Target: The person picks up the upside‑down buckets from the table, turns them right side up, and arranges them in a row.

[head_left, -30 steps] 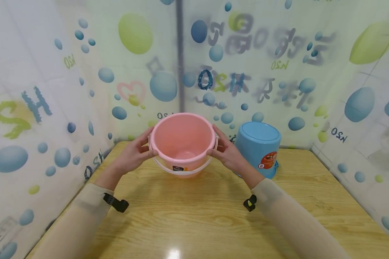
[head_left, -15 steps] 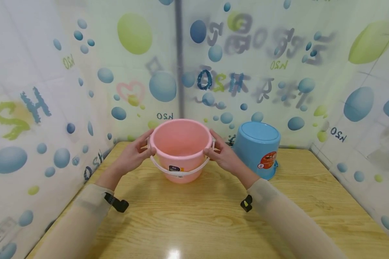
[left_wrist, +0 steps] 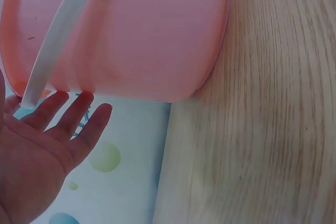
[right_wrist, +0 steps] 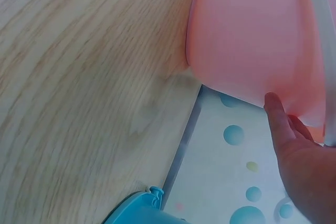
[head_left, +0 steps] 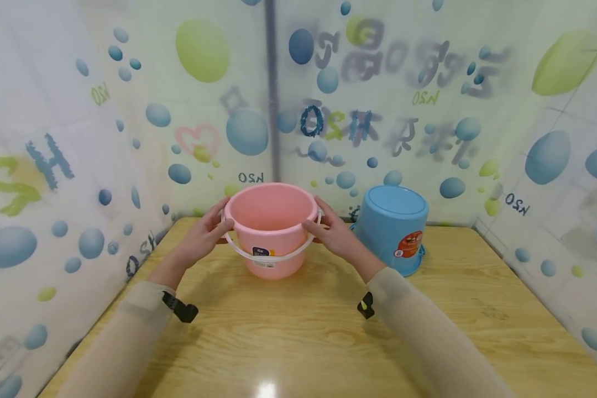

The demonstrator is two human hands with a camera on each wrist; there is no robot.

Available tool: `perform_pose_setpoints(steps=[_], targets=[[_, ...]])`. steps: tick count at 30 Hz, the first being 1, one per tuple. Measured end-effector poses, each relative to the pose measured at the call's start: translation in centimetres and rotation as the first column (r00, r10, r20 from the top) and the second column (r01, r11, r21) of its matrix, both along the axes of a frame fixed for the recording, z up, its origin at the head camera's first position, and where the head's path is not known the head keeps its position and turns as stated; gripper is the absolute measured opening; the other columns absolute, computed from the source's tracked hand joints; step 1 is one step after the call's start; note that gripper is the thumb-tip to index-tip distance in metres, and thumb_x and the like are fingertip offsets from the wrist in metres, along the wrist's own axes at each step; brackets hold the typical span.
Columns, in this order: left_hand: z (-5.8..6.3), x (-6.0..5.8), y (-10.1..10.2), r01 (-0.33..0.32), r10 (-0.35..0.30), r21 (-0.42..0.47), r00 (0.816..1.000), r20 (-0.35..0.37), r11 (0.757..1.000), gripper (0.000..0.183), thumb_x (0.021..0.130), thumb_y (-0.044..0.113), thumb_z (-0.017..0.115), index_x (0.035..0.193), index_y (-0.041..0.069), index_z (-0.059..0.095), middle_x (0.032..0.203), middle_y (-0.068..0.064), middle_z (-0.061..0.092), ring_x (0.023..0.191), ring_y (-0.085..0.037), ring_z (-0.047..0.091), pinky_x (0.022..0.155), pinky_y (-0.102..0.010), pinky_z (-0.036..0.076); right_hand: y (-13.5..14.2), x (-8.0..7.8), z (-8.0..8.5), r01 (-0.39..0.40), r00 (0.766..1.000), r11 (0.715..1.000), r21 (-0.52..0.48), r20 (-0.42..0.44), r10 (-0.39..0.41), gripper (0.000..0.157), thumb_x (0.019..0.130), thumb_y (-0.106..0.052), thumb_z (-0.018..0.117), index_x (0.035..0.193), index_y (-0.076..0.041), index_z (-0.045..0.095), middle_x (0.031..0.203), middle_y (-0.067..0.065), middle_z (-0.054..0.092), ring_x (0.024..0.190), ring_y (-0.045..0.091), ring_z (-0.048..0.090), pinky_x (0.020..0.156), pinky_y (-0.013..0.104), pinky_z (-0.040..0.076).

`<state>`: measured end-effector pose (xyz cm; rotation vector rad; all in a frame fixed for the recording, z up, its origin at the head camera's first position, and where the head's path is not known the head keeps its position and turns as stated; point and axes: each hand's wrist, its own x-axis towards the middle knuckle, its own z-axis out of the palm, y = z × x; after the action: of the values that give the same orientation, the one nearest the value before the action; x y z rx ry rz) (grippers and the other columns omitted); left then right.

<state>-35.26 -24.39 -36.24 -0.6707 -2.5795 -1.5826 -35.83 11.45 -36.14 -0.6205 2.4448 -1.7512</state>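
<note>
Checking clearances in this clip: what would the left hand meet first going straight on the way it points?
Most likely the pink bucket, since the left hand points toward its side and holds it there; exact depth is hard to judge.

In the head view the scene is bright and evenly lit, and the light seems to come from above. At the bottom centre of the frame, a small white glare shines on the tabletop (head_left: 298,337). Soft shadows lie beside the sleeves (head_left: 435,331), with blurred edges. The wide lens stretches the sleeves toward the lower corners. On the wall covering (head_left: 298,166), the grey letters in the upper right are soft and smeared. Both wrist views are cooler and rather dimmer; there the pink bucket (head_left: 273,237) has a gentle sheen, and its fine label print is too small to read.
</note>
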Motion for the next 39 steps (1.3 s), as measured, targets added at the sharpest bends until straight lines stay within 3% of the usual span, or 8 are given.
perform_pose_setpoints(steps=[10,15,21,30,39], targets=[[-0.2,-1.2,-0.3,-0.026,0.023,0.041,0.998,0.06,0.999,0.064,0.109,0.039,0.047,0.162,0.045,0.013,0.164,-0.005,0.036,0.138,-0.04,0.05,0.104,-0.063,0.048,-0.8,-1.1,-0.2,0.027,0.999,0.999,0.028,-0.027,-0.026,0.079,0.099,-0.05,0.062,0.161,-0.047,0.012,0.138,0.008,0.06,0.124,0.026,0.063,0.098,0.049,0.056],[-0.2,-1.5,-0.3,-0.036,0.031,0.062,0.997,0.074,0.997,0.064,0.108,0.041,0.047,0.162,0.045,0.012,0.163,-0.008,0.038,0.139,-0.041,0.048,0.105,-0.067,0.045,-0.9,-1.5,0.0,0.019,1.0,0.999,0.035,0.002,-0.019,0.082,0.097,-0.057,0.062,0.16,-0.05,0.011,0.142,0.01,0.058,0.128,0.027,0.061,0.102,0.05,0.054],[-0.4,-2.0,-0.1,-0.064,0.056,0.081,0.994,0.094,0.995,0.066,0.107,0.043,0.049,0.162,0.046,0.012,0.162,-0.008,0.039,0.14,-0.039,0.048,0.106,-0.065,0.045,-0.9,-1.7,0.3,0.009,1.0,1.0,0.023,0.011,-0.009,0.081,0.097,-0.061,0.057,0.161,-0.047,0.009,0.142,0.01,0.059,0.129,0.027,0.06,0.104,0.051,0.053],[-0.2,-2.0,0.6,-0.136,0.13,0.061,0.987,0.09,0.989,0.071,0.104,0.049,0.053,0.162,0.047,0.012,0.162,-0.012,0.039,0.139,-0.037,0.05,0.101,-0.058,0.052,-1.3,-2.1,0.5,0.038,0.999,0.999,0.013,0.011,-0.038,0.073,0.103,-0.052,0.053,0.163,-0.041,0.012,0.133,0.011,0.063,0.124,0.028,0.061,0.103,0.052,0.053],[-0.2,-2.1,1.0,-0.162,0.155,0.071,0.983,0.094,0.984,0.075,0.102,0.053,0.054,0.162,0.047,0.01,0.162,-0.012,0.038,0.14,-0.037,0.049,0.104,-0.062,0.048,-1.4,-2.9,0.2,0.034,0.999,0.999,-0.017,0.022,-0.034,0.074,0.103,-0.055,0.049,0.164,-0.038,0.011,0.137,0.016,0.06,0.127,0.031,0.058,0.107,0.054,0.049]])
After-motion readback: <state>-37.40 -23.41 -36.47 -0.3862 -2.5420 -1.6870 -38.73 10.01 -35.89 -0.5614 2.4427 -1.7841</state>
